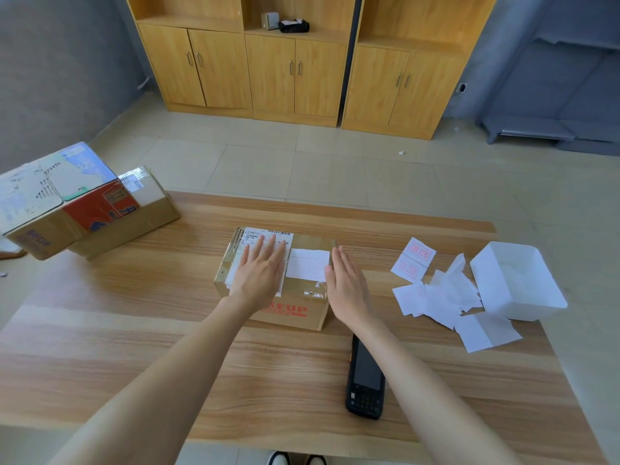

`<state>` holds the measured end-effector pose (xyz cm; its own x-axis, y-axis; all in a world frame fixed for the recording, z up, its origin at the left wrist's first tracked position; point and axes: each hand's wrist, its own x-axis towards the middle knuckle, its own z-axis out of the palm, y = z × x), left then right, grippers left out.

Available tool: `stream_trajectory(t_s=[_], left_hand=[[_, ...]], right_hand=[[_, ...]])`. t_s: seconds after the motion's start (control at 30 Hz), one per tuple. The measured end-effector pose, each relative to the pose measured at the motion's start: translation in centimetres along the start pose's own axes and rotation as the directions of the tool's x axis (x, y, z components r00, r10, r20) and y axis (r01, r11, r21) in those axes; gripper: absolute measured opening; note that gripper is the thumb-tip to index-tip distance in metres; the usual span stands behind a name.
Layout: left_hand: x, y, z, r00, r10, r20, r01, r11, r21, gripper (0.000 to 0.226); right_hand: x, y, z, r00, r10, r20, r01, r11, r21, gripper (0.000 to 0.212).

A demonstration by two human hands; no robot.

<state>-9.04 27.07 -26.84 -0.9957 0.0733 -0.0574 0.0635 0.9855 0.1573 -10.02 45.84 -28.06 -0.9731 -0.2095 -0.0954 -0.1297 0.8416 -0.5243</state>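
Head view: wooden table [134,330] on tiled floor [335,169], cabinets [295,78] beyond. White tub [523,297] sits well right of the fingers, loose slips [446,297] beside it. Carton [292,310] lies under the left hand [260,273], fingers straight, flat on its label [268,234]; right hand [347,286], fingers straight, at its right edge, holding nothing

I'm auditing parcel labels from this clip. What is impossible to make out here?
Shipping label, head view: print too small, and the left hand covers much of it.
Red lettering on the cardboard box: its start is hidden by the left forearm.
Handheld scanner: top end under the right forearm.
Right hand: contact with the box unclear.
Stacked boxes: cut off by the left edge.
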Motion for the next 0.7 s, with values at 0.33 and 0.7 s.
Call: stream_trajectory(t_s=[0.33,0.7], left_hand=[[0.4,-5.1,-0.5,0.84,-0.525,0.14,0.486,0.611,-0.625,0.068],[1.1,-6.6,0.8,0.735,-0.562,0.38,0.581,0.23,-0.781,0.057]], right_hand=[[1.0,-0.4,-0.7,0.945,0.252,0.206,-0.324,0.797,0.51,0.065],[2.0,-0.7,1.5,0.902,0.282,0.327,-0.43,0.66,0.616,0.086]])
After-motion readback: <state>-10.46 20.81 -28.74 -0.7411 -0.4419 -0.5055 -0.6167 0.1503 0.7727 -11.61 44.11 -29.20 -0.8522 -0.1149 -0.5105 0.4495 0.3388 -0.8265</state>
